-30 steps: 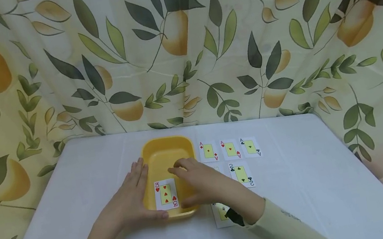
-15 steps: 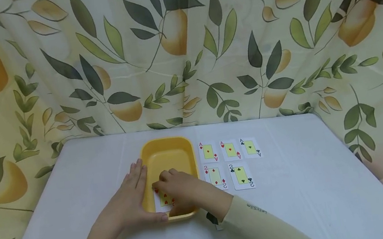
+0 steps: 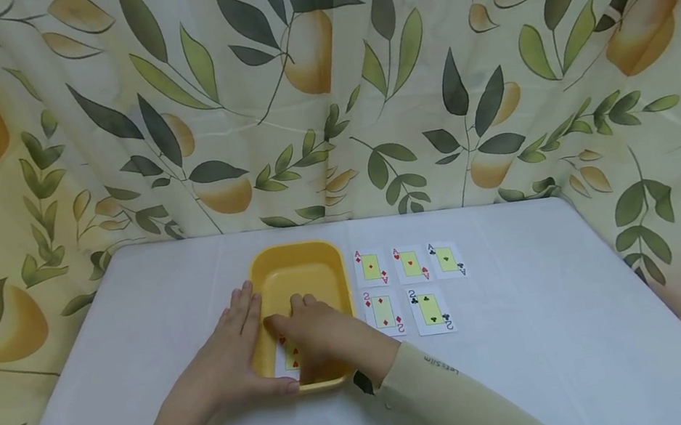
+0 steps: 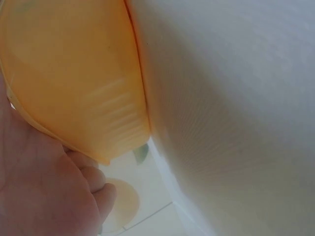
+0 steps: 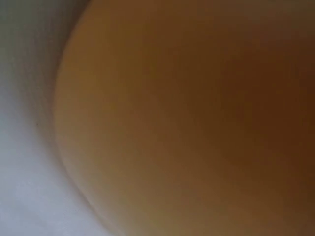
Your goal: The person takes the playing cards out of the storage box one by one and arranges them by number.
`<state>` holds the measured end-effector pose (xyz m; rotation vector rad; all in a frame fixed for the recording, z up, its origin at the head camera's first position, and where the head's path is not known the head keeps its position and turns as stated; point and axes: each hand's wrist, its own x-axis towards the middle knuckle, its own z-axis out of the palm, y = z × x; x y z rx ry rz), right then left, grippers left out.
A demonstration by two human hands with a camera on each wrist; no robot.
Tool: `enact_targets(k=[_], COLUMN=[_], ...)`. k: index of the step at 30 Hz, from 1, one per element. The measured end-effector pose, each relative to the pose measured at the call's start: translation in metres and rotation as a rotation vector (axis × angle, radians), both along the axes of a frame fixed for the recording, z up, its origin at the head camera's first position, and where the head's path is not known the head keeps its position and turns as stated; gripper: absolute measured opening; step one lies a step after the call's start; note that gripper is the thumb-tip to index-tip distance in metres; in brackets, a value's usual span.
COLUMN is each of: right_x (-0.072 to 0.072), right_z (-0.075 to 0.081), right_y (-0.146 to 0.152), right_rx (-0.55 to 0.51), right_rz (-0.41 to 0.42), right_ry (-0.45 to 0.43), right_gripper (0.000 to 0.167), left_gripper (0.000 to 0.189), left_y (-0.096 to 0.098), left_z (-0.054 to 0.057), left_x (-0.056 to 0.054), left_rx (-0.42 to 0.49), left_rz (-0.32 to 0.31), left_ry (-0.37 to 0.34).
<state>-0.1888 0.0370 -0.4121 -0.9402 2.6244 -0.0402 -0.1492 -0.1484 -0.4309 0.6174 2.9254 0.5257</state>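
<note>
A yellow plastic tray (image 3: 297, 257) stands on the white-covered table. My left hand (image 3: 226, 354) lies against its left side, fingers straight along the rim and thumb on the near rim. In the left wrist view the palm (image 4: 39, 182) meets the tray's edge (image 4: 74, 73). Inside the tray lies a three of hearts playing card (image 3: 290, 359), partly covered. Over this card bends my right hand (image 3: 319, 333), with fingertips at its far end; the thumb's contact with the card is hidden. Only the blurred tray wall (image 5: 162, 123) fills most of the right wrist view.
Right of the tray, three aces form a back row, including an ace of hearts (image 3: 411, 264). Below them lie a two of diamonds (image 3: 383, 312) and a two of clubs (image 3: 430, 309). A patterned curtain (image 3: 328, 126) hangs behind the table (image 3: 530, 331).
My right hand has moved left and toward me inside the tray, over the three of hearts, covering more of it. The left hand has stayed at the tray's side.
</note>
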Motion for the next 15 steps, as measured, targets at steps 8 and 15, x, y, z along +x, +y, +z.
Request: enact_targets(k=[8, 15], right_x=[-0.0015, -0.0013], right_z=[-0.0039, -0.0056], right_y=[0.0036, 0.0078], right_rx=[-0.006, -0.029], right_rz=[-0.039, -0.082], right_ry=[-0.033, -0.04], right_gripper=[0.098, 0.099], left_gripper=[0.144, 0.144], left_y=[-0.0005, 0.0006], left_z=[-0.0002, -0.0015], left_x=[0.0016, 0.0003], left_rx=[0.008, 0.011], left_rz=[0.003, 0.0], left_ry=[0.0, -0.003])
